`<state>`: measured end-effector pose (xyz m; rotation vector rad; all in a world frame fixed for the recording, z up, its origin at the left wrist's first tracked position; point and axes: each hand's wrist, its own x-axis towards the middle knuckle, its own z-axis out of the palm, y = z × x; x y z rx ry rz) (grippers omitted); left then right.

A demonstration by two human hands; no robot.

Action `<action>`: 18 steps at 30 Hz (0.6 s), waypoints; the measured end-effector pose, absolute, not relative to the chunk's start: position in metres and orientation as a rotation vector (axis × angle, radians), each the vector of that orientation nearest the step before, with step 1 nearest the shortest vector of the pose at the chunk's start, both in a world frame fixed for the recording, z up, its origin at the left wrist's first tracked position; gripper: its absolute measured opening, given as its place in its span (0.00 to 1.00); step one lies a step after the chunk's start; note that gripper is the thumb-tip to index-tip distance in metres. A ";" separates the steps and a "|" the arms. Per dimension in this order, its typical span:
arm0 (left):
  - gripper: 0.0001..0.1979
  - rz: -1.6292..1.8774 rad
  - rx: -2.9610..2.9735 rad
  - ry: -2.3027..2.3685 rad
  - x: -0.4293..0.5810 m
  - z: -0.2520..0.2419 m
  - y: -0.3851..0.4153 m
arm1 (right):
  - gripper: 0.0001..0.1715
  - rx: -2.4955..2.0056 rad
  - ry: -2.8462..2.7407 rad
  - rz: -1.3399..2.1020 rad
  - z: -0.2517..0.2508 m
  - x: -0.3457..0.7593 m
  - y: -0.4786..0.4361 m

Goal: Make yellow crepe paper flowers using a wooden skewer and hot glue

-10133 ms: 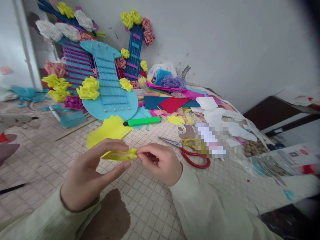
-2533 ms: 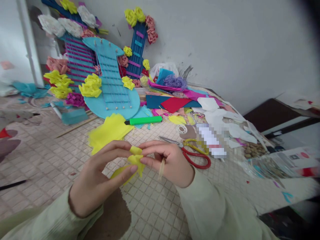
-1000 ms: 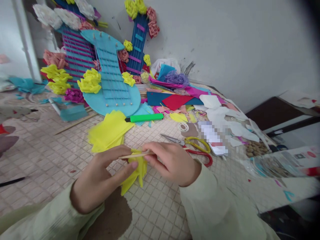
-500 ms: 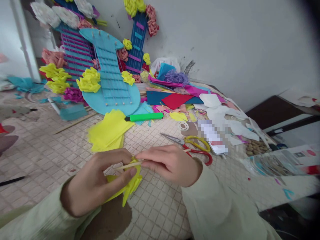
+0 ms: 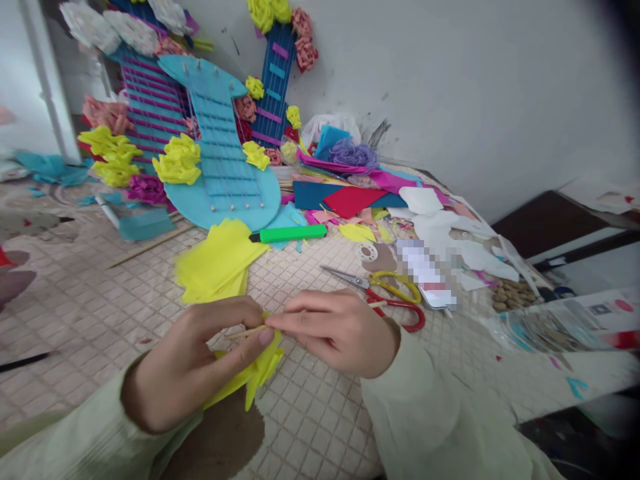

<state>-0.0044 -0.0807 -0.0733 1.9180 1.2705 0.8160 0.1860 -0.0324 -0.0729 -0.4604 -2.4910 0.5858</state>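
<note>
My left hand (image 5: 195,360) pinches a piece of yellow crepe paper (image 5: 263,373), whose folded strips hang below the fingers. A thin wooden stick (image 5: 240,333) lies across the paper between left thumb and fingers. My right hand (image 5: 340,330) is closed on the same stick, its fingertips meeting the left thumb tip at the paper. The stick's other end seems to show beyond the right hand, by the scissors. A stack of yellow paper pieces (image 5: 220,260) lies just beyond the left hand. Scissors (image 5: 395,293) with red and yellow handles lie beyond the right hand.
A green marker-like tool (image 5: 293,233) touches the yellow stack. Behind stand light-blue guitar shapes (image 5: 220,153) with paper flowers. A phone (image 5: 425,273), a white tape spool (image 5: 367,252), purple yarn (image 5: 355,155) and coloured scraps lie farther back. A clear packet (image 5: 555,327) is at right.
My right fingertips have slid left along the stick to the left thumb, covering more of it. The right fingers look straighter. My left hand has barely moved.
</note>
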 end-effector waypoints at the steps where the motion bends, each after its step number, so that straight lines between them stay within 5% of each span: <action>1: 0.09 0.816 1.919 1.261 -0.005 -0.074 -0.080 | 0.15 -0.466 -2.492 0.559 -0.074 0.186 -0.033; 18: 0.06 0.896 2.021 1.302 0.000 -0.077 -0.083 | 0.09 -0.631 -2.267 0.640 -0.077 0.173 -0.039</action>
